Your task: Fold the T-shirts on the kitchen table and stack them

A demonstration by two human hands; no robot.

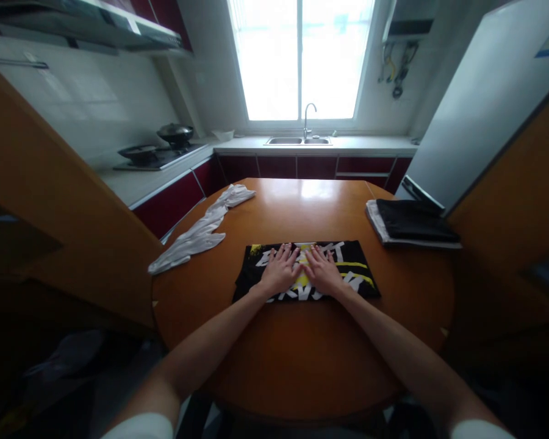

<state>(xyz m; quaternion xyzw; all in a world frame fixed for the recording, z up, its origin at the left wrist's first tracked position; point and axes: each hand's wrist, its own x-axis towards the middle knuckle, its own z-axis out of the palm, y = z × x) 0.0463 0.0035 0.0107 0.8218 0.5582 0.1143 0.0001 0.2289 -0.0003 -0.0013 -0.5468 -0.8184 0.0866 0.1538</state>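
A black garment (357,261) with white lettering and yellow marks lies folded into a flat rectangle on the wooden table (302,353). It looks like a printed T-shirt. My left hand (281,268) rests flat on its middle, fingers spread. Beside it, my right hand (322,270) also lies flat on the cloth with fingers apart, and the thumbs are close together. Part of the print is hidden under both palms.
A crumpled white garment (201,231) stretches along the table's left side. At the right edge sits a stack of folded black and white clothes (412,221). Beyond the table are a counter with a sink (297,141), a stove with pans (160,155) and a fridge (480,91).
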